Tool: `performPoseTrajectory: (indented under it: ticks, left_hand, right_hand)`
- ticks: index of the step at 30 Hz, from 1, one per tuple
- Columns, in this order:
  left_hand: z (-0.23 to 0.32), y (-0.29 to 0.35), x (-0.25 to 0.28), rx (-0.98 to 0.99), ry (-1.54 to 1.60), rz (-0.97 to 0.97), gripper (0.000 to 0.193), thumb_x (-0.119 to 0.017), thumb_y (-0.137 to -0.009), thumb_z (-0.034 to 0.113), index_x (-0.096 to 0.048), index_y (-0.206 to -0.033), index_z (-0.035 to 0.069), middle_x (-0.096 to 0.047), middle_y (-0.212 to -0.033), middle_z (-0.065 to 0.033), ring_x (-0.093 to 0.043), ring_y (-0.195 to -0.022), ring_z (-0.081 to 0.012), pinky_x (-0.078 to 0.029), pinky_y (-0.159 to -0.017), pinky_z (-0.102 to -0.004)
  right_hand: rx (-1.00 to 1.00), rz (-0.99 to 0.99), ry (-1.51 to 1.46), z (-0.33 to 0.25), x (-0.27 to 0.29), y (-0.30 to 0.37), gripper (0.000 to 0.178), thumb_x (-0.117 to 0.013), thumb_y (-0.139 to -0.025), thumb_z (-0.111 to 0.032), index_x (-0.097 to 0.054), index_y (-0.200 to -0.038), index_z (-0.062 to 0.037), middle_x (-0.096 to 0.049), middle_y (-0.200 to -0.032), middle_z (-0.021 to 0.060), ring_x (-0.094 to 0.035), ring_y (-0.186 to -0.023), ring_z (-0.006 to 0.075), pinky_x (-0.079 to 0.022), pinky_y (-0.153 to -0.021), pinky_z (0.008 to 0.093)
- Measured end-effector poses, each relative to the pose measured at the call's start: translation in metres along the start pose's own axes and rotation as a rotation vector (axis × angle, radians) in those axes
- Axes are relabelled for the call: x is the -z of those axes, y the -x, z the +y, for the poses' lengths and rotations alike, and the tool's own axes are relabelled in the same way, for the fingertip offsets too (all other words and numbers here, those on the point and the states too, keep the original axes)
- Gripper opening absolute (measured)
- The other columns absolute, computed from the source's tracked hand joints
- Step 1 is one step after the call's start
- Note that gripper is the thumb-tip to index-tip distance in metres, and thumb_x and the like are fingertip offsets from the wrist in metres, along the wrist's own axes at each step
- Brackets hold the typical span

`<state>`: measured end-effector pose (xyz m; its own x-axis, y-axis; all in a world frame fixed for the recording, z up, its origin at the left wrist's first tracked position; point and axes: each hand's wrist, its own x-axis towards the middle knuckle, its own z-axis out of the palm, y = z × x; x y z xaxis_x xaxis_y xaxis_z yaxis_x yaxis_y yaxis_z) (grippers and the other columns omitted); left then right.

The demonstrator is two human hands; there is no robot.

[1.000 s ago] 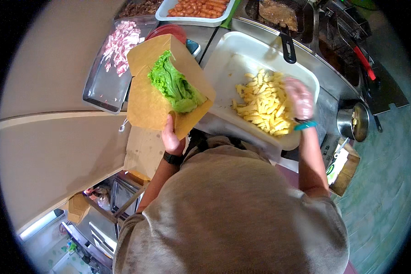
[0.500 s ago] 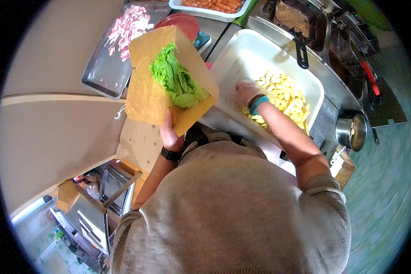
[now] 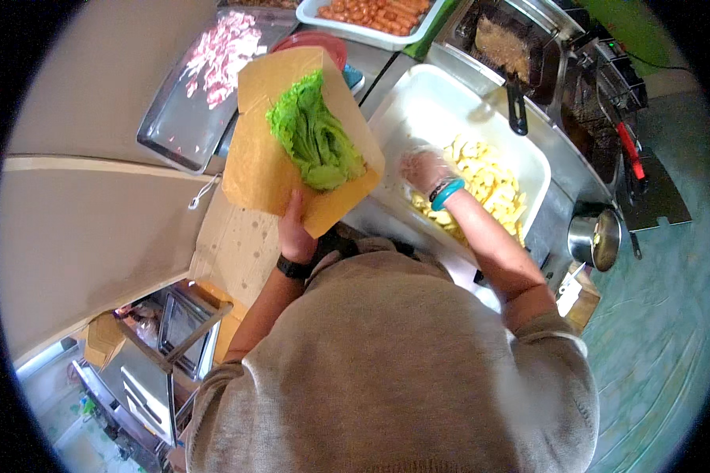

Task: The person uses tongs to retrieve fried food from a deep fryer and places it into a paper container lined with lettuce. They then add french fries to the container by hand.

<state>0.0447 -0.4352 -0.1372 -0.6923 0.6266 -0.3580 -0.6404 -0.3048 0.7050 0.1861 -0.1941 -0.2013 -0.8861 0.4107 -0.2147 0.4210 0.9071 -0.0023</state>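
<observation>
My left hand (image 3: 296, 236) grips the near edge of an open brown cardboard food box (image 3: 252, 169), thumb on the inside. Several green lettuce leaves (image 3: 319, 150) lie in the box, which is tilted towards me. My right hand (image 3: 424, 169), in what looks like a clear thin glove, reaches down into a large white tub (image 3: 402, 106). It is at the left edge of a heap of yellow cut potato pieces (image 3: 485, 177). Its fingers point down and are hidden below the back of the hand, so their grip does not show.
Behind the box, a metal tray (image 3: 177, 126) carries chopped pink-and-white pieces (image 3: 221, 55). Further back are a red lid or plate (image 3: 315, 43) and a white tray of sausages (image 3: 371, 31). Right of the tub are a fryer with a black-handled basket (image 3: 517, 106) and a steel pot (image 3: 596, 236).
My right hand has shifted slightly within the tub and looks less blurred. The box in my left hand is turned a little, with the lettuce still in it. The view has shifted slightly.
</observation>
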Motion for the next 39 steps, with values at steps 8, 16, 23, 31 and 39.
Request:
performPoseTrajectory:
  ticks: [8,16,23,31,39]
  left_hand:
    - [-0.006,0.003,0.012,0.021,-0.075,-0.090,0.039,-0.048,-0.089,0.018,-0.039,-0.122,0.001,-0.047,-0.117,-0.0089,-0.049,-0.106,-0.0211,-0.044,-0.087,-0.0351]
    - [-0.014,-0.006,0.014,0.006,-0.196,-0.072,0.036,-0.046,-0.090,0.021,-0.043,-0.119,-0.001,-0.052,-0.112,-0.0079,-0.051,-0.102,-0.0192,-0.043,-0.086,-0.0326]
    - [-0.008,0.004,0.016,0.019,-0.093,-0.062,0.037,-0.044,-0.091,0.020,-0.039,-0.121,-0.001,-0.049,-0.115,-0.0085,-0.051,-0.102,-0.0201,-0.043,-0.087,-0.0345]
    - [0.003,0.015,0.012,-0.063,-0.022,-0.075,0.039,-0.045,-0.090,0.020,-0.037,-0.122,0.000,-0.049,-0.113,-0.0091,-0.050,-0.102,-0.0219,-0.043,-0.087,-0.0363]
    - [-0.001,0.012,0.019,-0.060,0.027,-0.011,0.037,-0.045,-0.089,0.018,-0.038,-0.122,0.001,-0.050,-0.114,-0.0091,-0.050,-0.104,-0.0226,-0.042,-0.088,-0.0375]
  right_hand:
    - [-0.605,0.497,-2.253,0.077,0.056,0.043,0.028,-0.041,-0.091,-0.024,-0.053,-0.100,-0.0009,-0.059,-0.080,0.0090,-0.056,-0.066,0.0170,-0.048,-0.058,0.0292]
    - [-0.267,0.236,-1.263,0.045,0.043,0.044,0.022,-0.056,-0.082,-0.014,-0.058,-0.101,-0.0040,-0.063,-0.094,0.0049,-0.058,-0.083,0.0112,-0.048,-0.070,0.0260]
    - [0.182,-0.137,-0.004,-0.022,0.048,0.014,0.021,-0.055,-0.074,-0.017,-0.064,-0.090,-0.0072,-0.064,-0.082,0.0127,-0.062,-0.076,0.0258,-0.047,-0.070,0.0370]
    - [0.222,-0.306,0.063,-0.046,0.076,0.005,0.016,-0.051,-0.072,-0.018,-0.065,-0.069,-0.0092,-0.063,-0.075,0.0134,-0.061,-0.074,0.0292,-0.047,-0.067,0.0387]
    - [0.369,-0.067,-0.104,-0.034,0.024,-0.005,0.011,-0.053,-0.072,-0.013,-0.061,-0.073,-0.0059,-0.060,-0.081,0.0138,-0.058,-0.084,0.0294,-0.045,-0.073,0.0391]
